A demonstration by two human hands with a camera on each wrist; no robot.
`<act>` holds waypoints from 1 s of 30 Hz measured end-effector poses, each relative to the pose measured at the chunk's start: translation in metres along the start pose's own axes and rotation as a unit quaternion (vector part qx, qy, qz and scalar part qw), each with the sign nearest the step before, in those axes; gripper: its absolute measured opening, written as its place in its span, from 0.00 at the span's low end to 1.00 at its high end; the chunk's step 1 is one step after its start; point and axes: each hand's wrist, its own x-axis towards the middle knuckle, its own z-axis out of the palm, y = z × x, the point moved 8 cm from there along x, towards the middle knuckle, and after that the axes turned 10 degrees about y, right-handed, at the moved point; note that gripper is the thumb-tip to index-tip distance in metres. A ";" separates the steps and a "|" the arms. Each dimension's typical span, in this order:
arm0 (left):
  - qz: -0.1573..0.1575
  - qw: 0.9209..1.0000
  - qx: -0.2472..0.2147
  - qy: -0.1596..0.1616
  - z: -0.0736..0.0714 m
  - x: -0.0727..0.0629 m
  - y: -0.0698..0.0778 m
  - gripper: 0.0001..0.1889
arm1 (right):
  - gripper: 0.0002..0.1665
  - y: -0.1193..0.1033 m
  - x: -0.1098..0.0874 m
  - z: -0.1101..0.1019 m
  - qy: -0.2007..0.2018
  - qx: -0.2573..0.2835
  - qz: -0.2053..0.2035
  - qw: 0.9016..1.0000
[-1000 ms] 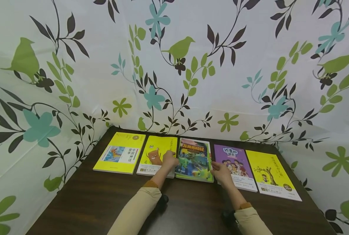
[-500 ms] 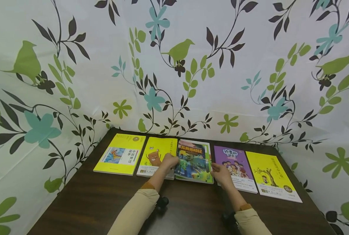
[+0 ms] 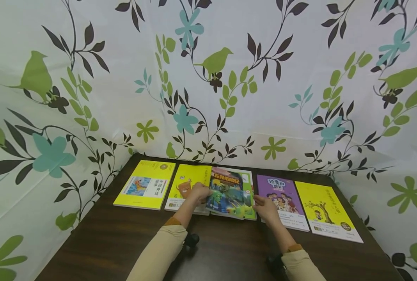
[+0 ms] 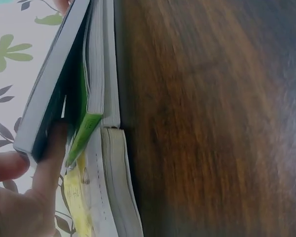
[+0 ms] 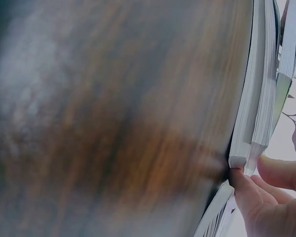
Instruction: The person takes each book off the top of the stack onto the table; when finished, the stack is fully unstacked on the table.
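Observation:
In the head view a stack of books lies mid-row at the back of the dark table. Its top book, with a green and blue cartoon cover, is raised at its left side. My left hand pinches that book's lower left corner, thumb above and a finger beneath, as the left wrist view shows. Under it are the lower books, the upper one with a green cover, their page edges facing the camera. My right hand holds the stack's right edge; in the right wrist view thumb and fingers grip the lower books' corner.
A yellow book with a cartoon figure lies left of the stack, and another yellow book beyond it. On the right lie a purple book and a yellow book with a tree. A patterned cloth hangs behind the table.
My left hand has moved left and slightly toward me, and the top book has shifted left and tilted off those below. The right hand stays at the stack's right edge.

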 end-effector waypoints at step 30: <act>0.017 0.999 -0.052 0.004 -0.022 -0.010 -0.003 0.17 | 0.27 0.006 0.002 -0.001 0.000 -0.031 0.013 0.999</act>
